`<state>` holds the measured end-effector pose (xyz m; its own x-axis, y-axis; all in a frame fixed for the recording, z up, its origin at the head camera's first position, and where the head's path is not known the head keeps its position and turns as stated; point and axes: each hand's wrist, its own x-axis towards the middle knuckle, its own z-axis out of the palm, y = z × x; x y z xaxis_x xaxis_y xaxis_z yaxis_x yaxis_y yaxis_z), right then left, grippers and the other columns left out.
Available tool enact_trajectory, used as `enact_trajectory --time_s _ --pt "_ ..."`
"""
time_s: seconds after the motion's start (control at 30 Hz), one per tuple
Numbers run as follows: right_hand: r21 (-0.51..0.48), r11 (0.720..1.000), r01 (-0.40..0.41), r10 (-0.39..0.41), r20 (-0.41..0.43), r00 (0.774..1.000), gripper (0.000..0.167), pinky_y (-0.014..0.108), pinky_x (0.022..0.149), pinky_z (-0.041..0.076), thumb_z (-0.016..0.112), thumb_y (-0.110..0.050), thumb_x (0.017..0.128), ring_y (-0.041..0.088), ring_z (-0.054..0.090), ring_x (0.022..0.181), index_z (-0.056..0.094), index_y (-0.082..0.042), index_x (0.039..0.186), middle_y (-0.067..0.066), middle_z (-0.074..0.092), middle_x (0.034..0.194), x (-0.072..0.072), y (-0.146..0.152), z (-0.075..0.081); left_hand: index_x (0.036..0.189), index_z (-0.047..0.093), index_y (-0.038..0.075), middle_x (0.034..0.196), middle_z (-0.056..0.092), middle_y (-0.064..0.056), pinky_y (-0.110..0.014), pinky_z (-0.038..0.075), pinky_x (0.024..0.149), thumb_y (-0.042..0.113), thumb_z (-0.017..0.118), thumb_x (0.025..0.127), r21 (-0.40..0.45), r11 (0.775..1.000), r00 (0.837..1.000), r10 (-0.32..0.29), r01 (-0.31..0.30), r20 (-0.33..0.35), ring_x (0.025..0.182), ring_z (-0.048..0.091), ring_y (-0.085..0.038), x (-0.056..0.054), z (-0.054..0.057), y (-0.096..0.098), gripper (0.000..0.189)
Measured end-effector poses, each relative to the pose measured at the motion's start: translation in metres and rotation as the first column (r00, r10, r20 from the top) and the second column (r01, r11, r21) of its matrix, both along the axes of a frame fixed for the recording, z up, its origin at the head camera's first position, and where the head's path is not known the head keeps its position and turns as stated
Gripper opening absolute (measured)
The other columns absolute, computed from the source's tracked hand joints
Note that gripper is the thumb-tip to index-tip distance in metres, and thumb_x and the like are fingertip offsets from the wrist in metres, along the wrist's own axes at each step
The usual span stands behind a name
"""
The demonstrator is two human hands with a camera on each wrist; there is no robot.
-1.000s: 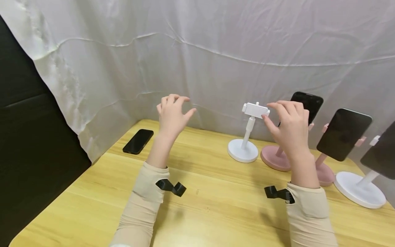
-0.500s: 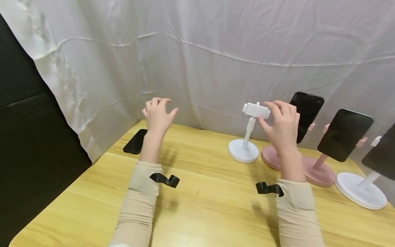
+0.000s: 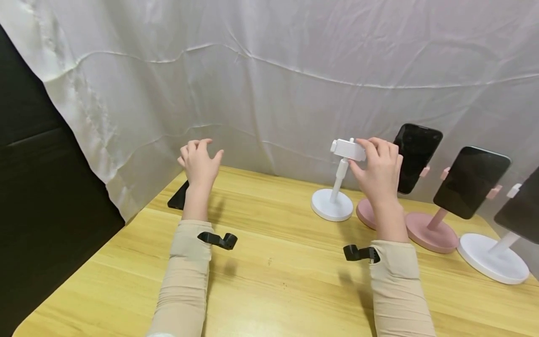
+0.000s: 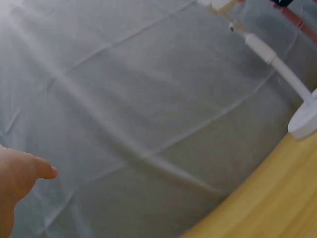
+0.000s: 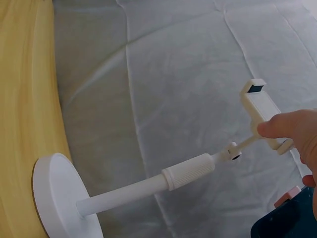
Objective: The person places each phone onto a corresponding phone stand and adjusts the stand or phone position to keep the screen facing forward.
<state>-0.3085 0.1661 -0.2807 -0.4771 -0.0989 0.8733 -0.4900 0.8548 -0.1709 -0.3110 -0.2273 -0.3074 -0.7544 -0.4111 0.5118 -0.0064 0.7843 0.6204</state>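
A white phone stand [image 3: 340,175] stands upright on the table, with a round base and a small phone clamp [image 3: 346,149] at its top. My right hand [image 3: 379,171] pinches the right end of this clamp, fingers at its upper edge and thumb at its lower edge. In the right wrist view the thumb [image 5: 280,125] lies against the clamp's side, and the clamp holds no phone. My left hand [image 3: 200,164] is raised with relaxed fingers and a spread thumb, holding nothing. Below it a black phone [image 3: 178,196] lies flat, partly hidden by the wrist.
To the right stand two pink phone stands [image 3: 431,231] and another white stand [image 3: 492,257], each bearing a dark phone [image 3: 471,182]. A grey-white curtain [image 3: 269,93] hangs behind the wooden table [image 3: 269,290]. A black panel [image 3: 50,196] is at the left.
My right hand has moved left onto the white stand's clamp and taken hold of its end. My left hand has moved left and lower, towards the phone on the table.
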Motion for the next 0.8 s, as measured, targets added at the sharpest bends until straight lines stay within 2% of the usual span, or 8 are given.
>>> enact_trajectory --time_s 0.2,0.5,0.63,0.8 --pt "-0.001 1.0 0.023 -0.023 0.015 1.0 0.043 0.056 0.09 0.032 0.077 -0.008 0.079 0.042 0.045 0.111 0.065 -0.006 0.119 0.02 0.057 0.117 0.001 0.005 0.001 0.134 0.056 0.014 0.137 0.047 -0.015 -0.054 0.023 0.105 0.039 0.065 0.092 0.027 0.998 0.998 0.055 -0.055 0.025 0.13 0.033 -0.037 -0.009 -0.025 -0.012 0.049" --pt "-0.019 0.999 0.038 -0.038 0.023 0.999 0.042 0.056 0.088 0.032 0.078 -0.006 0.078 0.043 0.045 0.109 0.065 -0.004 0.118 0.021 0.058 0.112 0.003 0.014 0.001 0.135 0.054 0.012 0.136 0.047 -0.017 -0.055 0.023 0.106 0.038 0.056 0.095 0.056 0.993 0.989 0.101 -0.107 0.108 0.13 0.032 -0.039 -0.022 -0.078 -0.022 0.047" --pt "-0.019 0.999 0.029 -0.028 0.044 0.999 0.042 0.056 0.089 0.032 0.077 -0.006 0.078 0.043 0.045 0.109 0.065 -0.005 0.119 0.021 0.058 0.112 0.004 0.015 0.001 0.133 0.054 0.01 0.136 0.046 -0.017 -0.055 0.02 0.108 0.037 0.057 0.095 0.059 0.985 0.976 0.151 -0.162 0.159 0.132 0.03 -0.039 -0.022 -0.096 -0.028 0.046" --pt "-0.024 1.0 -0.005 0.006 0.05 0.999 0.039 0.056 0.09 0.032 0.076 -0.005 0.08 0.042 0.046 0.109 0.066 -0.004 0.118 0.021 0.059 0.112 0.004 0.016 0.002 0.134 0.052 0.007 0.141 0.041 -0.021 -0.058 0.017 0.109 0.038 0.056 0.096 0.062 0.969 0.948 0.221 -0.24 0.227 0.136 0.024 -0.042 -0.022 -0.109 -0.037 0.049"
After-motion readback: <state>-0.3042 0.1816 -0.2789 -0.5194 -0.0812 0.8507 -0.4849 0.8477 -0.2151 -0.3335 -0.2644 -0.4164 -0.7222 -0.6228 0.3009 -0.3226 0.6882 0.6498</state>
